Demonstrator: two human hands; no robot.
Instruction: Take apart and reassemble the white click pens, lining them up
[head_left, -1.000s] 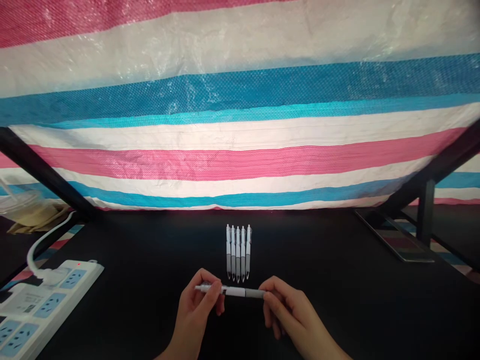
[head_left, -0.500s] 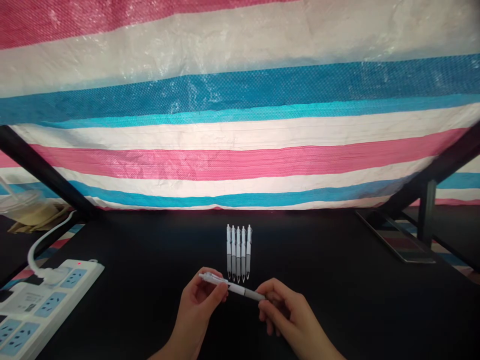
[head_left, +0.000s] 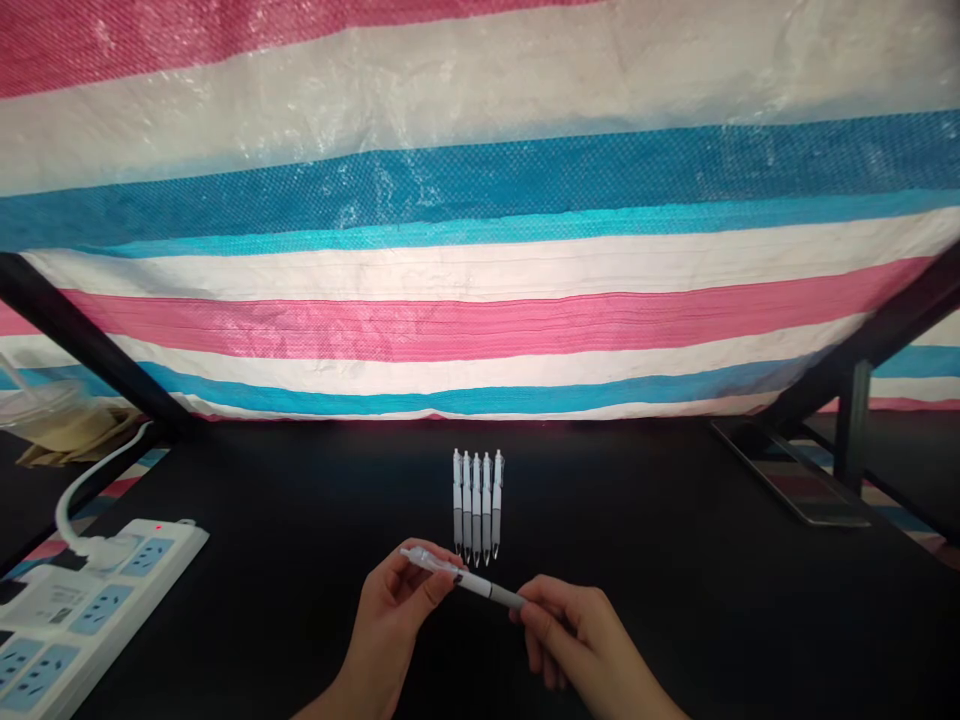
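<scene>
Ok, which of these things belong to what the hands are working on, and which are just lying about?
Part of the job:
left hand and right hand, both holding a white pen; five matching pens in a row on the black table

Lying about:
white power strip; clear plastic container; flat dark tablet or phone; striped tarp

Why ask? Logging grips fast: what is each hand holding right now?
Left hand: closed, holding the pen.
Right hand: closed, holding the same pen at its other end.
</scene>
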